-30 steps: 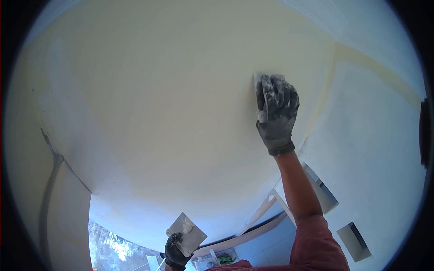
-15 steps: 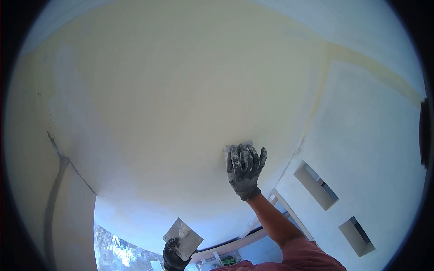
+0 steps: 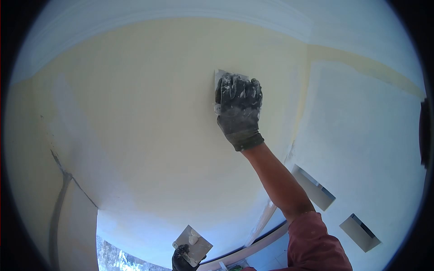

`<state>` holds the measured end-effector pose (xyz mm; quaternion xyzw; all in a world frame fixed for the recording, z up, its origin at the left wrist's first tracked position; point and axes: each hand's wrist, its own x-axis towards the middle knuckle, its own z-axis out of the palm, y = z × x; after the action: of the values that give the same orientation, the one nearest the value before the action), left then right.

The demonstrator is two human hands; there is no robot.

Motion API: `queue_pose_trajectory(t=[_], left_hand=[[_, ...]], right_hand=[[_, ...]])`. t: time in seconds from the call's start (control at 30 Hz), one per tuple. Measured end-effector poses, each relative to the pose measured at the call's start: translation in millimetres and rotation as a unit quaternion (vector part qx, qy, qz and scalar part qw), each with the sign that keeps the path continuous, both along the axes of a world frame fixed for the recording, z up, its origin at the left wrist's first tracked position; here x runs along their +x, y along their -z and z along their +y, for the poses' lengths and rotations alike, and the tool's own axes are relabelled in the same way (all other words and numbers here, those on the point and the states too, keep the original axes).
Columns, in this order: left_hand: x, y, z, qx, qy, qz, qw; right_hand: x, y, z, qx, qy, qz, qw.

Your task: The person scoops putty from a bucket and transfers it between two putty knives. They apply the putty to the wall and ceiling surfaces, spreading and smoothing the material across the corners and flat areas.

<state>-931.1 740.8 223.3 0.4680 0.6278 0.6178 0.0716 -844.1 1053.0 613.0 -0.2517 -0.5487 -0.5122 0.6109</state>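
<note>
A flat, light grey putty blade (image 3: 219, 77) lies against the cream wall (image 3: 158, 108). My right hand (image 3: 240, 106), in a dark glove smeared with white, is closed on it, with the arm stretched upward. Low in the view, my left hand (image 3: 183, 258), also gloved, grips a square metal plate (image 3: 202, 247). A lump of white putty (image 3: 193, 237) sits on that plate, with more smeared along its lower edge.
Two rectangular recesses (image 3: 315, 188) (image 3: 360, 232) open in the pale right wall (image 3: 352, 122). A grey patched seam (image 3: 56, 217) runs down the left wall. White moulding (image 3: 181, 10) borders the top. Below is a bright opening (image 3: 117, 257).
My right hand has moved up the wall with the blade, and its fingers are closer together. My left hand and the plate are slightly lower and further right. The view has tilted upward.
</note>
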Motion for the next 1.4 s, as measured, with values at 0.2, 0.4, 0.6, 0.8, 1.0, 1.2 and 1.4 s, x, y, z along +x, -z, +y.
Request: queue_pose_trajectory(t=[0.2, 0.4, 0.6, 0.8, 1.0, 1.2, 1.4], left_hand=[[4, 1, 0, 0.04, -0.002, -0.021, 0.999], [15, -15, 0, 0.012, -0.024, -0.039, 0.999], [8, 0, 3, -0.013, -0.063, 0.092, 0.994], [-5, 53, 12, -0.088, -0.076, 0.06, 0.991], [20, -20, 31, 0.028, 0.225, -0.343, 0.912], [27, -35, 28, -0.024, 0.192, -0.163, 0.968], [38, -36, 22, -0.027, -0.031, 0.222, 0.974]], right_hand=[[84, -52, 55, -0.346, -0.065, 0.191, 0.916], [48, 111, 3, -0.118, -0.003, -0.11, 0.987], [107, 398, -46, -0.731, -0.237, -0.291, 0.569], [168, 473, -69, -0.834, -0.309, 0.069, 0.451], [203, 409, -117, -0.697, -0.552, 0.446, 0.104], [216, 327, -137, -0.68, -0.555, 0.468, 0.104], [182, 240, -164, -0.678, -0.621, 0.382, 0.088]])
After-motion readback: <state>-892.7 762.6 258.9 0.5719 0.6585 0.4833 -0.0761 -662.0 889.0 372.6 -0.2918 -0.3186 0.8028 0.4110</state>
